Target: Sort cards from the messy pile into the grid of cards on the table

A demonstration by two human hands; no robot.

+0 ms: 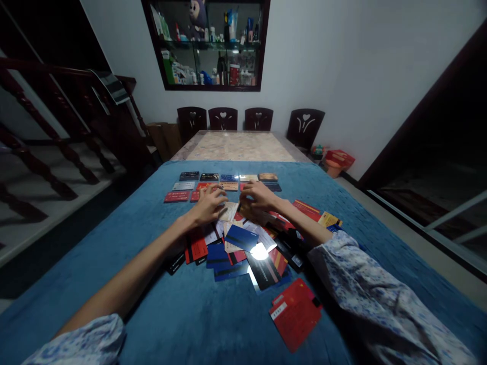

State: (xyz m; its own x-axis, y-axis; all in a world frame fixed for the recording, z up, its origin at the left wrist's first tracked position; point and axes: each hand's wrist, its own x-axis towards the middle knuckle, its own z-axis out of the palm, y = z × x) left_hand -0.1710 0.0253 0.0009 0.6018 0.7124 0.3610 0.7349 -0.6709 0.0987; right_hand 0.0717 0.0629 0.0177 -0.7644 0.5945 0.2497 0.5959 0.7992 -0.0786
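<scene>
My left hand [208, 204] hovers at the upper left of a loose pile of cards, its fingers apart and bent, near a pale card [228, 211]. Over the pile's upper part is my right hand [258, 196], its fingers bent together around something dark and small that I cannot make out. The pile holds several overlapping cards, among them a blue card [241, 237], a black card [263, 271] and a red card [197, 246]. Beyond my hands, cards lie in neat rows, with a dark card [189, 176] at the back left and a red card [177, 196] nearer.
Red cards [297, 314] lie apart at the near right. A blue cloth [171, 314] covers the near table; its bare far end [239, 144] meets several chairs [304, 126]. A red box [339, 158] stands right of the table, and a cardboard box [165, 137] left.
</scene>
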